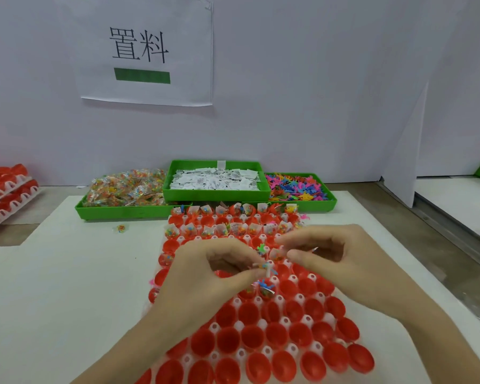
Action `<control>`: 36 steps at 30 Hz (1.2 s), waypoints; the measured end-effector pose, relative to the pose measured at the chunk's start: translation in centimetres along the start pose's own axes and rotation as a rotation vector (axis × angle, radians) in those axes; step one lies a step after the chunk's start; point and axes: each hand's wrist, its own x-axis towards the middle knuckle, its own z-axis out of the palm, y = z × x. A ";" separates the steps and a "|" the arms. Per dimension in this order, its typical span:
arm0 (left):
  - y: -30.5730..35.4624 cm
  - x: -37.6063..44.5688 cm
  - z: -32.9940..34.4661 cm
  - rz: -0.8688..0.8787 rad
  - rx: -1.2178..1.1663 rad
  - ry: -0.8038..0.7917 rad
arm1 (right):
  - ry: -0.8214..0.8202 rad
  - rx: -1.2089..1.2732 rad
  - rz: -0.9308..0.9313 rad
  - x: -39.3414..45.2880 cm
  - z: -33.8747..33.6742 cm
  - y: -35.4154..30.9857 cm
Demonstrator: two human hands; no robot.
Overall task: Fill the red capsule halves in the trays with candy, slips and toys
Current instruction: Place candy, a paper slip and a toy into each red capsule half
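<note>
Both bare hands hovered over the middle of a white plastic tray [320, 296] packed with open red plastic capsule halves [252, 338]. The left hand [205, 275] had its thumb and forefinger curled together, pinching a small bundle of a white paper slip and bright rubbery toy bits [265, 268] just above the capsules. The right hand [338, 261] sat close beside it, fingers bent and thumb drawn in toward the forefinger near a small clear candy packet [276, 253]; whether it actually gripped that packet could not be told.

The two far rows of capsules already held filled contents [233, 227], while the near rows were bare red cups.

Behind the tray stood three green plastic bins: the left one [122, 212] heaped with clear packets of coloured candy, the raised middle one [215, 194] full of white printed paper slips, the right one [330, 202] holding multicoloured small rubbery toys. One stray candy packet [120, 228] lay on the white tabletop [67, 273]. Stacked trays of red capsules [6, 189] sat at far left, and a white paper sign with black characters and a green bar [146, 51] hung on the wall.
</note>
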 end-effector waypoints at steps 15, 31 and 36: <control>-0.6 4.3 3.7 0.098 0.448 -0.214 | -0.049 -0.085 0.205 0.1 -0.5 2.6; -0.3 5.0 3.4 0.138 0.569 -0.436 | -0.061 -0.121 0.283 0.1 0.3 3.2; -0.1 4.9 3.9 0.141 0.560 -0.404 | -0.086 -0.120 0.301 0.0 0.1 3.0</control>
